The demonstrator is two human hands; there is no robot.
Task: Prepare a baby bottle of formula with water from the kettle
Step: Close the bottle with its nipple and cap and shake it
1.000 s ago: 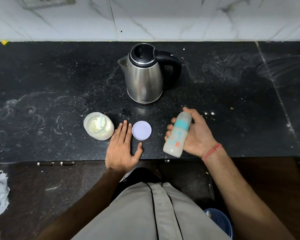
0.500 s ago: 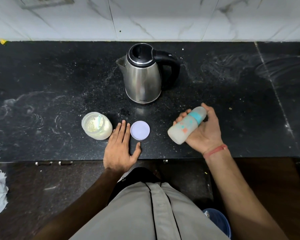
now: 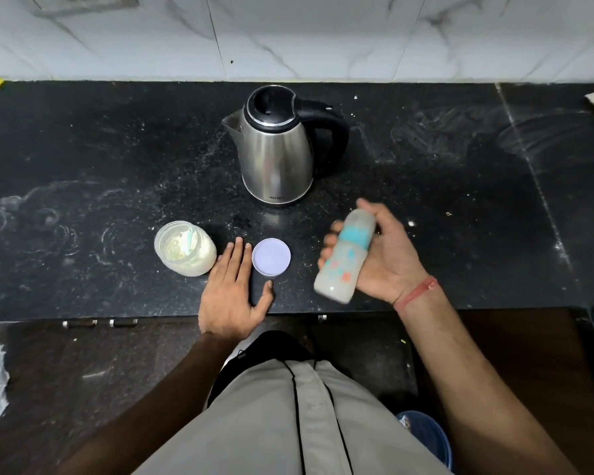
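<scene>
Leftmost, open formula jar (image 3: 185, 248) on the black counter (image 3: 83, 173), left hand (image 3: 233, 291) flat with fingers spread between jar and lilac lid (image 3: 271, 257), steel kettle (image 3: 276, 149) behind, right hand (image 3: 384, 262) gripping the tilted, milky baby bottle (image 3: 345, 260) above the counter.

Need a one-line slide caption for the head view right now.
Right hand grips the capped baby bottle of milky formula above the black counter; left hand rests flat between open formula jar and its lid.
</scene>
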